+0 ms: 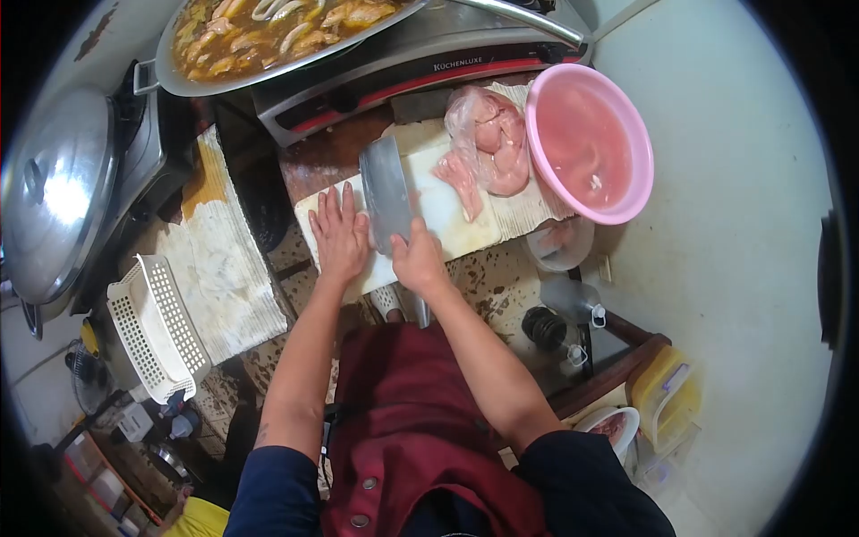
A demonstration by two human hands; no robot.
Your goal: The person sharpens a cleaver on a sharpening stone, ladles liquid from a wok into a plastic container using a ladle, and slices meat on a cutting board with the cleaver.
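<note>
On a white cutting board point(465, 224) my left hand point(340, 237) lies flat, fingers spread, near the board's left end. My right hand point(418, 258) is closed around the handle of a wide cleaver point(386, 192), whose blade rests over the board just right of my left hand. A piece of raw pale meat point(459, 182) lies at the board's right part. Touching it is a clear plastic bag of raw meat point(497, 143). Beside the bag stands a pink bowl point(642, 161) with pinkish liquid.
A pan of stew point(286, 40) sits on a stove point(420, 76) beyond the board. At left are a lidded pan point(63, 197), cardboard point(215, 277) and a white perforated basket point(157, 331). A wall point(725, 206) bounds the right. Yellow clothing of another person point(199, 519) shows at lower left.
</note>
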